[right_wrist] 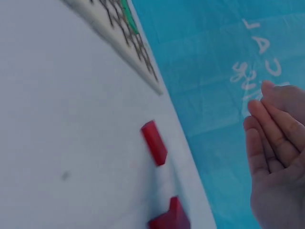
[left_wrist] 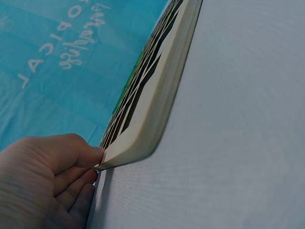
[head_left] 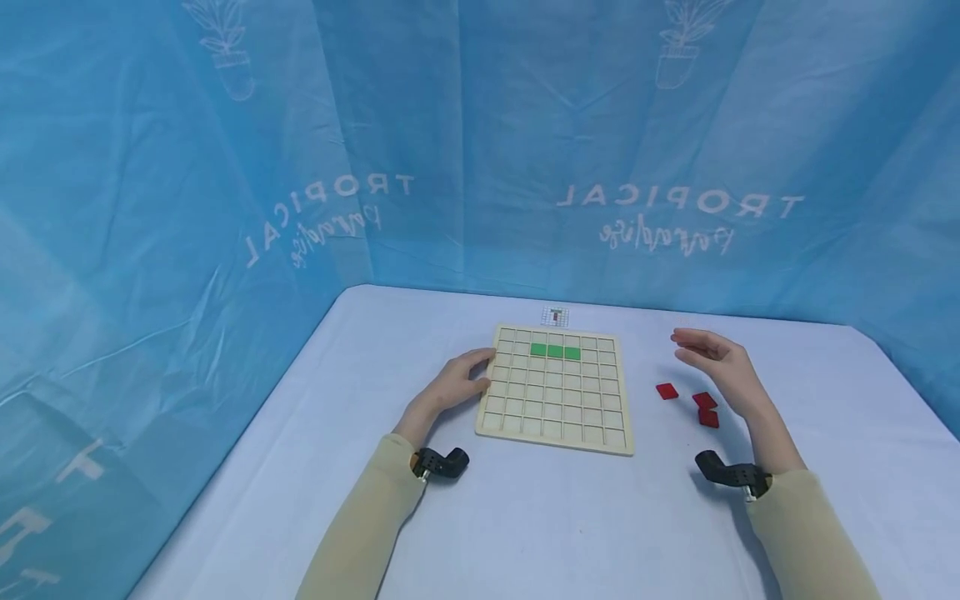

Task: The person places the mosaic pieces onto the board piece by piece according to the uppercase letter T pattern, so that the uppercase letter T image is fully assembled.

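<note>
A pale wooden grid board (head_left: 555,408) lies on the table, with three green square tiles (head_left: 555,351) in a row near its far side. My left hand (head_left: 452,382) rests at the board's left edge, thumb and fingertips touching the rim; up close, the thumb (left_wrist: 90,155) lies against the corner of the board (left_wrist: 157,114). To the right of the board, my right hand (head_left: 716,362) is raised, fingers extended and held together. No object shows in it. Below it lie a single red tile (head_left: 667,391) and two more red tiles (head_left: 707,417), one overlapping the other.
A small card (head_left: 555,317) with a printed grid pattern lies just beyond the board. Blue curtains (head_left: 517,150) with white lettering hang behind and to the left of the white-covered table (head_left: 555,517). A black wrist mount (head_left: 442,462) sits on each forearm.
</note>
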`<state>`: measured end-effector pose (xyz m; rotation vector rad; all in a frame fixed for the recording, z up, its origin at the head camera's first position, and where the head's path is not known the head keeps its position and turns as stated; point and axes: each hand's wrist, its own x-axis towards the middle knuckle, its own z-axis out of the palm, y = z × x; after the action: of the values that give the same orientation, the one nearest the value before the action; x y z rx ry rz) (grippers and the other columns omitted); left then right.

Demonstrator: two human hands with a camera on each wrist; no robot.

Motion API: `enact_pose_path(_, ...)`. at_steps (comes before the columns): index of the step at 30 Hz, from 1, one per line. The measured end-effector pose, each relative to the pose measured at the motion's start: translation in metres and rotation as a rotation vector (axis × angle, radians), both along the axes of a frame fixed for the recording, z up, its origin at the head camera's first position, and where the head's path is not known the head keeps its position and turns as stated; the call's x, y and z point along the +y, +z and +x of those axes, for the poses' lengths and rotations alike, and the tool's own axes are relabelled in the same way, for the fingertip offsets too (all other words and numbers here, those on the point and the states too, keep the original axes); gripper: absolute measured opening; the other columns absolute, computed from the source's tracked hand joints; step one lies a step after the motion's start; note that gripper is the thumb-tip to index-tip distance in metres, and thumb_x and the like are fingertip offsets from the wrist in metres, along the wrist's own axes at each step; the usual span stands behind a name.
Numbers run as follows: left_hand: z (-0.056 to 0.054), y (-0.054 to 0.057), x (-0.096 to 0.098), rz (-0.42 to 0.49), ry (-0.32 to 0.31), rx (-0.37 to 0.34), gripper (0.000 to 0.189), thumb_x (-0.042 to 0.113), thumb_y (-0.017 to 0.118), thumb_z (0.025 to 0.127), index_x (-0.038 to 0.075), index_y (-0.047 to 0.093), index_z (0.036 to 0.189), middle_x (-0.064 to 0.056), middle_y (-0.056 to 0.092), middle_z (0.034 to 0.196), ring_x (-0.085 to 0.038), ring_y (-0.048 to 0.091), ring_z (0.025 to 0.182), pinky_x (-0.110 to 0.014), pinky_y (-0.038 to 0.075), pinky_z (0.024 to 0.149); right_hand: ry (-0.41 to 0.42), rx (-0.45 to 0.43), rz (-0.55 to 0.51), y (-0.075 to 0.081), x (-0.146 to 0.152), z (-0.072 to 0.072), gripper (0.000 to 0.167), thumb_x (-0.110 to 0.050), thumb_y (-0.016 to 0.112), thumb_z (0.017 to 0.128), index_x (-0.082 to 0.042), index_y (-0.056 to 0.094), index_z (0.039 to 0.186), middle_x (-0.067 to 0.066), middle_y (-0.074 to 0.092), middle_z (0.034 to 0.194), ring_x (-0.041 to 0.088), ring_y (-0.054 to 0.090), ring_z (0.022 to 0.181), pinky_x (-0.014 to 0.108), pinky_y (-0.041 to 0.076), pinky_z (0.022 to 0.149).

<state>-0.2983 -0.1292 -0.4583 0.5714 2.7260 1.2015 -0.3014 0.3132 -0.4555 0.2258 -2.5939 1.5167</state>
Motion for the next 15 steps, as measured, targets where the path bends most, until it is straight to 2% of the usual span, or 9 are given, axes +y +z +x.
enact_pose_path(4,0.001,0.000,0.000,0.003,0.004,-0.005,0.055,0.009,0.060,0.090,0.005,0.041,0.142,-0.010,0.039,0.146,-0.024,0.030,0.137,-0.036,0.023,0.113,0.018,-0.025,0.026,0.007,-0.005,0.024,0.052,-0.039,0.061,0.092,-0.009,0.052,0.134,0.007,0.055,0.129,0.009,0.052,0.111,0.017,0.048,0.086)
enact_pose_path(8,0.002,0.001,0.000,0.014,0.000,-0.017,0.055,0.008,0.059,0.090,0.005,0.041,0.142,-0.010,0.039,0.146,-0.024,0.030,0.137,-0.036,0.023,0.113,0.007,-0.040,0.032,0.001,-0.005,0.035,0.049,-0.037,0.060,0.093,-0.008,0.054,0.132,0.008,0.056,0.126,0.000,0.050,0.106,0.010,0.045,0.081)
enact_pose_path(10,0.002,0.000,0.000,0.018,-0.001,-0.017,0.055,0.008,0.059,0.090,0.004,0.041,0.142,-0.010,0.039,0.146,-0.024,0.030,0.137,-0.036,0.024,0.113,-0.001,-0.021,0.059,-0.003,-0.002,0.036,0.048,-0.038,0.059,0.093,-0.008,0.054,0.131,0.010,0.056,0.127,0.004,0.051,0.107,0.009,0.046,0.080)
enact_pose_path(15,0.002,0.001,0.000,0.023,0.001,-0.016,0.055,0.008,0.059,0.090,0.004,0.040,0.142,-0.011,0.038,0.146,-0.024,0.030,0.137,-0.036,0.024,0.113,-0.060,-0.008,0.166,-0.012,0.008,0.038,0.048,-0.039,0.059,0.092,-0.007,0.056,0.128,0.015,0.056,0.127,0.027,0.053,0.111,0.006,0.044,0.074)
